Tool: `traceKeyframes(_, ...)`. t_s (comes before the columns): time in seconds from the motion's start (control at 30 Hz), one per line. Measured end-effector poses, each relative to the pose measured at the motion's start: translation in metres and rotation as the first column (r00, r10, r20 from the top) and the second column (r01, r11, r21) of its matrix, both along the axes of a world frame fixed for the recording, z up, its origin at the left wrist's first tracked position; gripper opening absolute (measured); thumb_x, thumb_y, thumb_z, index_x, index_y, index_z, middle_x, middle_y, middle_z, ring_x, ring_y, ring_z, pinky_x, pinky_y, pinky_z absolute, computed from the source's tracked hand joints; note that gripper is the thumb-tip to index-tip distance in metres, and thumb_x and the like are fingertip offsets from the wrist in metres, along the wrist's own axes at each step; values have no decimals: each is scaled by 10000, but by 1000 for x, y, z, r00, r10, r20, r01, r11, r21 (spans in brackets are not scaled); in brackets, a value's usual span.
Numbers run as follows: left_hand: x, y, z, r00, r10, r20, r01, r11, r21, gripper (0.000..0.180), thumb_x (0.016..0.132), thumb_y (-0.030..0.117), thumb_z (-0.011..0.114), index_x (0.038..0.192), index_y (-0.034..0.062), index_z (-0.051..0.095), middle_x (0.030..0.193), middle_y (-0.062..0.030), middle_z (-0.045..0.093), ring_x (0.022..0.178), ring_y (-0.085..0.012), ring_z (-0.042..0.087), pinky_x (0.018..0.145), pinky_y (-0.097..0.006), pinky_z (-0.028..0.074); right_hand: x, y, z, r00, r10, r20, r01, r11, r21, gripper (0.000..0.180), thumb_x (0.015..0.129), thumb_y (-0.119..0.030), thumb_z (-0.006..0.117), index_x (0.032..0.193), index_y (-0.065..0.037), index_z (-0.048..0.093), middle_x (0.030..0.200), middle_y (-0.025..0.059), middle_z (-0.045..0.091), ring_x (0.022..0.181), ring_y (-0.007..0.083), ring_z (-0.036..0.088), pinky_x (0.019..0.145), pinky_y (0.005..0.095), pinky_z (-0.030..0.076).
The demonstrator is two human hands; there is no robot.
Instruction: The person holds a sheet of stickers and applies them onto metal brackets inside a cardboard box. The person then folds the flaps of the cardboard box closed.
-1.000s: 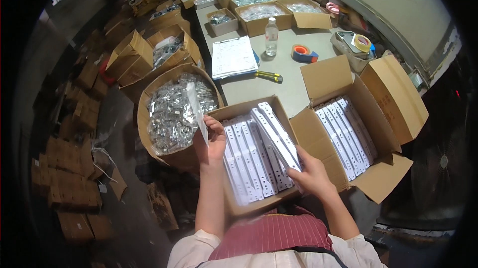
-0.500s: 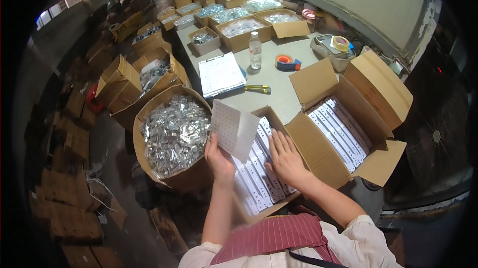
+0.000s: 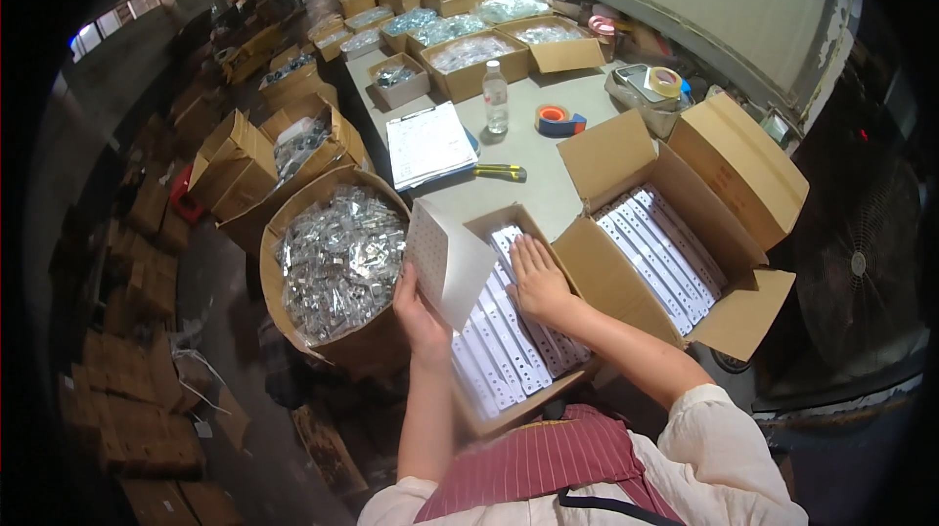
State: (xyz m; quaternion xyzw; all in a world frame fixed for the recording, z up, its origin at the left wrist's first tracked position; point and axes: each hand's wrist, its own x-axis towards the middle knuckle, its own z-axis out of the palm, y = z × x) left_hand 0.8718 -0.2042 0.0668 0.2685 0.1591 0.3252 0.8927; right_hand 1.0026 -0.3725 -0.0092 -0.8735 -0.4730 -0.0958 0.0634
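My left hand [image 3: 421,314] grips a pale, bent sheet [image 3: 452,267] covered in rows of small printed marks, perhaps labels, by its lower left edge. The sheet hangs over the left side of an open cardboard box [image 3: 507,416] in front of me. Inside that box stand rows of long white metal strips [image 3: 504,365] with holes. Stretched out and nearly flat, my right hand [image 3: 538,280] rests on the strips toward the box's far right part. The fingers hold nothing that I can see; what lies under the palm is hidden.
To the right stands an open carton [image 3: 685,252] of similar strips. A round-sided box [image 3: 337,262] of bagged metal parts is at left. On the table are a clipboard [image 3: 430,145], yellow-black cutter [image 3: 501,172], bottle [image 3: 496,101], tape dispenser [image 3: 559,121] and several boxes of bagged parts.
My right hand has slid a little away and left along the strips. The sheet in my left hand has turned and curled more, and the view has shifted slightly.
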Motion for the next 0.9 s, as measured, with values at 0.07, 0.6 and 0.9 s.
traceKeyframes(0.07, 4, 12, -15, 1000, 31, 2, -31, 999, 9, 416, 1032, 247, 470, 1304, -64, 515, 1264, -150, 593, 1131, -250, 587, 995, -360, 457, -5, 13, 24, 995, -14, 102, 29, 988, -154, 788, 957, -442, 475, 1437, 162, 309, 1524, 308, 321, 1487, 398, 192, 1223, 522, 65)
traceKeyframes(0.6, 16, 17, -25, 997, 27, -74, -25, 999, 23, 354, 1022, 190, 491, 1279, -52, 519, 1230, -170, 607, 1110, -270, 613, 953, -404, 512, 146, -236, 131, 718, -595, -362, 200, 674, -711, 735, 753, -583, 751, 1146, 34, 675, 1147, 219, 680, 1098, 326, 646, 901, 410, 515)
traceKeyframes(0.9, 13, 12, -14, 990, 56, -128, -46, 996, 83, 382, 1030, 204, 485, 1313, -51, 511, 1271, -161, 590, 1146, -264, 595, 986, -387, 490, 140, -297, 122, 632, -554, -542, 212, 796, -567, 1103, 667, -602, 785, 1444, 62, 369, 1442, 300, 439, 1370, 350, 419, 1129, 374, 346)
